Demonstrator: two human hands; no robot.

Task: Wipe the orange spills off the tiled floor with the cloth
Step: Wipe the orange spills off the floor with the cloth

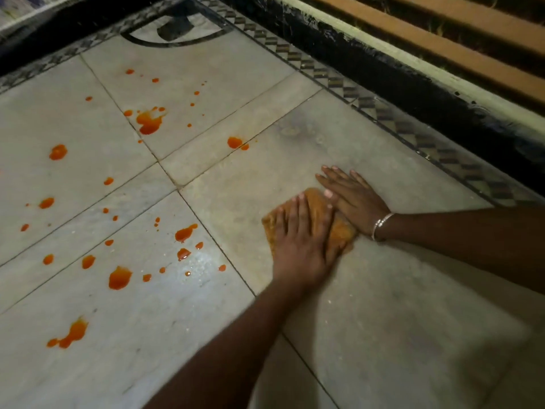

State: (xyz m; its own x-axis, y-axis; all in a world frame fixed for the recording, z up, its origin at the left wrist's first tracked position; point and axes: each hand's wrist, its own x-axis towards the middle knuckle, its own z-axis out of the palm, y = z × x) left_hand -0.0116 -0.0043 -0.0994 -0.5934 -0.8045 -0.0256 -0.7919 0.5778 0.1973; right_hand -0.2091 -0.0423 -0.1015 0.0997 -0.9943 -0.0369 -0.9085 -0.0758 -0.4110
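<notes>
Near right edge of pale tiled floor [383, 320], left hand [300, 246] is pressing flat on crumpled orange-stained cloth [342, 231]. Right hand [355, 197] is lying flat alongside.

The smooth stone tiled floor [383, 320] is pale grey with thin dark lines between the tiles. The wet spills [149, 121] on it are bright orange. The small crumpled cloth [317, 208] is yellow-brown with orange stains. A long edge strip [383, 113] has a dark and light diamond pattern. The thin wrist bangle [380, 225] is silver.
</notes>
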